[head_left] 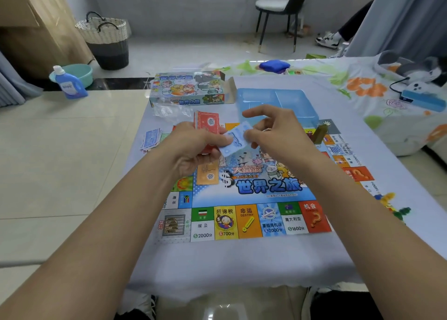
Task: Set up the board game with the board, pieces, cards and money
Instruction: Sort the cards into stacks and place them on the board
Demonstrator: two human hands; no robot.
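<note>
The colourful game board lies flat on a table under a pale blue cloth. Above its far half, my left hand grips a stack of red paper money. My right hand pinches a small light blue note, which my left thumb also touches. An orange card stack lies on the board below my left hand. A loose pile of blue notes sits on the cloth left of the board. A brown-green stack stands near the board's far right corner.
The game box and a crumpled clear bag lie at the table's far left. A blue plastic tray sits behind the board. Small coloured pieces lie right of the board. A white and blue device rests on the neighbouring patterned surface.
</note>
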